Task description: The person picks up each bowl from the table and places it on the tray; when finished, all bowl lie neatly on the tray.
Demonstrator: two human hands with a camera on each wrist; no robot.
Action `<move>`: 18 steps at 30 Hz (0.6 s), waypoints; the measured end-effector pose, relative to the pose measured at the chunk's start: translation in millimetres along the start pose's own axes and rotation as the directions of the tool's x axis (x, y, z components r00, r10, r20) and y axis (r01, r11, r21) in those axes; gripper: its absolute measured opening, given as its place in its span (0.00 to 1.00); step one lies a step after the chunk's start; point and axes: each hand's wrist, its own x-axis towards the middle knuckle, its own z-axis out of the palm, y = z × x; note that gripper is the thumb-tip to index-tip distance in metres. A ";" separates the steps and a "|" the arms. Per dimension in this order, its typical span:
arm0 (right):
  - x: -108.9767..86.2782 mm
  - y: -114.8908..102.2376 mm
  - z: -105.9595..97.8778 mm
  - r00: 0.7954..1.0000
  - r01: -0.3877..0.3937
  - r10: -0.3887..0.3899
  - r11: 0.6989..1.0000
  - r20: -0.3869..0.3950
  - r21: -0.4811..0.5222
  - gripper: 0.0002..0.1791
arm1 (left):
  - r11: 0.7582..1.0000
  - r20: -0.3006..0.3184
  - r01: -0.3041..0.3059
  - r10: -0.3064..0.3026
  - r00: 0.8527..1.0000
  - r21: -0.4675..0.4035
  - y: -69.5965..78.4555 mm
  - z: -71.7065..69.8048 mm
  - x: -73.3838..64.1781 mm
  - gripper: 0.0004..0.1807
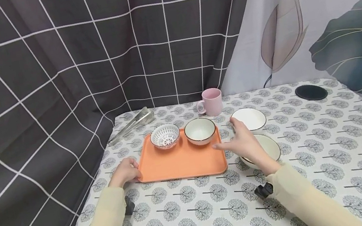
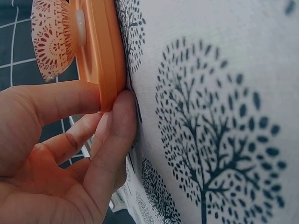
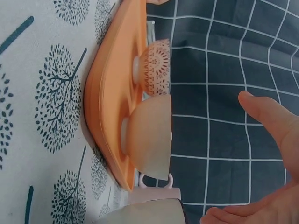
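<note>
My left hand [image 1: 125,173] pinches the near left corner of an orange tray [image 1: 182,164]; in the left wrist view the thumb lies over its rim [image 2: 106,93] and the fingers are beneath. A patterned bowl [image 1: 165,136] and a plain cream bowl [image 1: 200,130] with a dark rim stand side by side on the tray's far half. With thumb and fingers spread apart, my right hand [image 1: 246,145] hovers by the tray's right side and holds nothing. It partly hides another cream bowl [image 1: 270,147] on the table. Behind that is a white dish [image 1: 251,118].
A pink mug [image 1: 213,102] stands behind the tray, near the dark grid curtain [image 1: 148,26]. Metal tongs [image 1: 132,125] lie at the back left. Far right is a flat black disc [image 1: 311,92]. A tree-print cloth [image 1: 220,218] covers the table.
</note>
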 end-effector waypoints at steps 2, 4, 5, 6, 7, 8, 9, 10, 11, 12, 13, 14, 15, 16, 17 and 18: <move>-1.7 1.0 -0.9 1.000 -0.001 0.001 1.000 0.004 0.002 0.70 | 1.000 0.002 -0.002 0.002 1.000 0.004 -0.4 -0.2 0.5 0.15; -3.7 2.3 -2.1 1.000 -0.003 0.003 1.000 0.004 0.003 0.70 | 1.000 0.003 -0.006 0.006 1.000 0.009 -0.6 -0.6 0.9 0.14; -4.7 3.0 -2.8 1.000 -0.003 0.003 1.000 0.005 0.004 0.70 | 1.000 0.003 -0.004 0.004 1.000 0.009 -0.5 -0.8 0.9 0.14; -5.6 3.7 -3.4 1.000 -0.005 0.005 1.000 0.006 0.007 0.69 | 1.000 0.003 -0.003 0.003 1.000 0.011 -0.5 -0.8 0.9 0.14; -6.5 4.9 -4.3 1.000 -0.007 0.007 1.000 0.004 0.007 0.68 | 1.000 0.003 -0.003 0.002 1.000 0.014 -0.6 -0.8 1.0 0.14; -7.5 6.2 -5.2 1.000 -0.010 0.010 1.000 0.004 0.007 0.68 | 1.000 0.005 -0.004 0.004 1.000 0.015 -0.6 -0.8 1.1 0.14; -8.6 7.4 -6.2 1.000 -0.013 0.013 1.000 0.004 0.005 0.67 | 1.000 0.003 0.001 -0.001 1.000 0.015 -0.5 -0.6 1.1 0.14; -9.6 8.7 -7.4 1.000 -0.014 0.014 1.000 0.003 0.000 0.67 | 1.000 0.001 0.006 -0.006 1.000 0.016 -0.5 -0.2 1.3 0.14; -10.6 10.0 -8.6 1.000 -0.015 0.015 1.000 0.002 -0.006 0.67 | 1.000 0.001 0.007 -0.007 1.000 0.017 -0.5 0.0 1.3 0.14; -11.8 11.4 -10.0 1.000 -0.016 0.016 1.000 -0.002 -0.014 0.67 | 1.000 0.000 0.006 -0.006 1.000 0.019 -0.5 0.1 1.3 0.14; -13.1 12.6 -11.5 1.000 -0.019 0.019 1.000 -0.005 -0.020 0.67 | 1.000 0.000 0.005 -0.005 1.000 0.019 -0.6 0.3 1.5 0.14; -14.3 13.8 -13.0 1.000 -0.024 0.024 0.999 -0.005 -0.024 0.68 | 1.000 0.000 0.004 -0.004 1.000 0.018 -0.6 0.4 1.5 0.14; -15.5 14.8 -14.5 1.000 -0.029 0.029 0.999 -0.006 -0.030 0.69 | 1.000 0.000 0.005 -0.005 1.000 0.017 -0.6 0.5 1.4 0.14; -16.7 15.8 -16.0 0.999 -0.033 0.033 0.999 -0.009 -0.034 0.69 | 1.000 0.001 0.006 -0.006 1.000 0.015 -0.9 0.5 1.6 0.14; -17.8 16.5 -17.5 0.999 -0.039 0.038 0.999 -0.006 -0.032 0.69 | 1.000 0.002 0.005 -0.005 1.000 0.013 -1.3 0.4 1.7 0.15; -19.0 17.3 -18.9 0.999 -0.044 0.043 0.998 -0.007 -0.040 0.69 | 1.000 0.004 0.006 -0.006 1.000 0.010 -1.4 0.3 1.7 0.15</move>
